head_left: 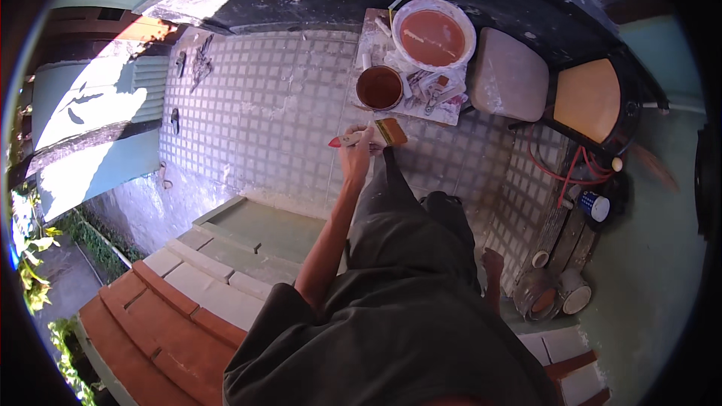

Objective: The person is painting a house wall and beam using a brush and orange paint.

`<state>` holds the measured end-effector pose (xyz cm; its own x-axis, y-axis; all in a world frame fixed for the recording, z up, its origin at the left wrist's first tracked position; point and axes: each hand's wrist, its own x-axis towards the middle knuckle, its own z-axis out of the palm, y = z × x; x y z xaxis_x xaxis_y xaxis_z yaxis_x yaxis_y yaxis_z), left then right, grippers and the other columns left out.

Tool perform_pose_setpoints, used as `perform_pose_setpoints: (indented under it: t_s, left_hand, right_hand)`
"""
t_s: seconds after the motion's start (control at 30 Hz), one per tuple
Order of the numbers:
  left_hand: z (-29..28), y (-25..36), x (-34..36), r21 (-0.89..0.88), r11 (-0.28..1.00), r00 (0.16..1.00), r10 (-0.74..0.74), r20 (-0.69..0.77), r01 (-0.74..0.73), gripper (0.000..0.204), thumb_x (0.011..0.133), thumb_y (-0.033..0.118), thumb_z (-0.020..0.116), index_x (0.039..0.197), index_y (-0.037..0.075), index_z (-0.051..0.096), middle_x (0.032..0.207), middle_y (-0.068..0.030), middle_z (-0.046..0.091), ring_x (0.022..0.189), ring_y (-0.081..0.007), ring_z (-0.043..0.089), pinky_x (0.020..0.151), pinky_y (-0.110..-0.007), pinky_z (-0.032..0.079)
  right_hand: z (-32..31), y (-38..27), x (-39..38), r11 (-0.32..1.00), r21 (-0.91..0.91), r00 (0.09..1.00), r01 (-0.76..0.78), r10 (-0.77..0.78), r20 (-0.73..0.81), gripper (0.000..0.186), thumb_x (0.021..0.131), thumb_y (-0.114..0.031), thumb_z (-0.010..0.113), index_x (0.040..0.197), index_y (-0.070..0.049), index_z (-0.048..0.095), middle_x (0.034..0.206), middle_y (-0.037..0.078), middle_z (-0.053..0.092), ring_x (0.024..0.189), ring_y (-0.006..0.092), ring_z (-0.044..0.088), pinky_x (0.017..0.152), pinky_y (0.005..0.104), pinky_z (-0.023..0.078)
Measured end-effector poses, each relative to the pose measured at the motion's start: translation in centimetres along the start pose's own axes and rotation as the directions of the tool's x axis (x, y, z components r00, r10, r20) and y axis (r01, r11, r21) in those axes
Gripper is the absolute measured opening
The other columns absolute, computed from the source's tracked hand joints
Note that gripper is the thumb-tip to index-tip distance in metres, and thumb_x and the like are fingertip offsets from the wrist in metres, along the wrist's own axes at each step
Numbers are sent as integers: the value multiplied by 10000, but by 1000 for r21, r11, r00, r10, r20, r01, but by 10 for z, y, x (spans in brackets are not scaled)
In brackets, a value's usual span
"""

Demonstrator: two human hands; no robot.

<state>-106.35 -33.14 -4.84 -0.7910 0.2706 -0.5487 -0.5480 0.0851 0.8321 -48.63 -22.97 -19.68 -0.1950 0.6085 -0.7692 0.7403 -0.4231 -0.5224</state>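
Paintbrush [389, 132]: held over the patterned tile floor [286, 83], just short of the worktop, with its wide brown bristles [397, 132] turned to the right and its red-tipped handle [347, 140] to the left.
Left hand [359, 149]: closed around the brush, gripping it where the handle meets the head.
Right hand [492, 263]: lowered beside the body, well apart from the brush; whether its fingers are curled or spread cannot be told.
Brush handling: likely to be light, with a stiff handle and soft, bending bristles; the grip may be made slippery by wet paint.
Brush hold: best taken by the handle, close to the head, with the bristles left untouched.
Worktop [364, 41]: a low, paint-spattered surface on which a large white bucket [395, 36] of reddish paint and a smaller pot [380, 89], reddish-brown inside, are set.
Pale seat [511, 75]: placed just right of the worktop.
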Motion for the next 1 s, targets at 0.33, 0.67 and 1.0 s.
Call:
perform_pose_setpoints:
  t_s: [0.33, 0.67, 1.0]
  left_hand:
    - [-55, 0, 150, 247, 968, 993, 63, -95, -38, 253, 972, 168, 656, 1128, -22, 595, 888, -109, 691, 758, -157, 701, 656, -269, 571]
    - [5, -68, 245, 647, 530, 836, 370, 405, -548, 231, 881, 115, 708, 1105, 56, 704, 978, -129, 697, 808, -337, 684, 696, -388, 555]
    - [26, -113, 301, 765, 336, 833, 144, 535, -549, 282, 863, 59, 656, 1131, 91, 739, 973, -171, 707, 898, -390, 675, 784, -454, 550]
  right_hand:
    - [151, -262, 53, 908, -314, 960, 279, -261, 99, 295, 961, -129, 588, 1204, -6, 704, 876, 122, 710, 758, 143, 674, 687, 279, 523]
    - [281, -376, 197, 830, -178, 849, 528, -523, 76, 268, 978, -114, 610, 1217, -33, 703, 921, 91, 674, 754, 138, 624, 671, 292, 507]
    - [330, -436, 232, 792, -109, 798, 601, -586, 143, 389, 959, -86, 601, 1327, 39, 609, 1163, 200, 661, 988, 267, 687, 844, 363, 566]
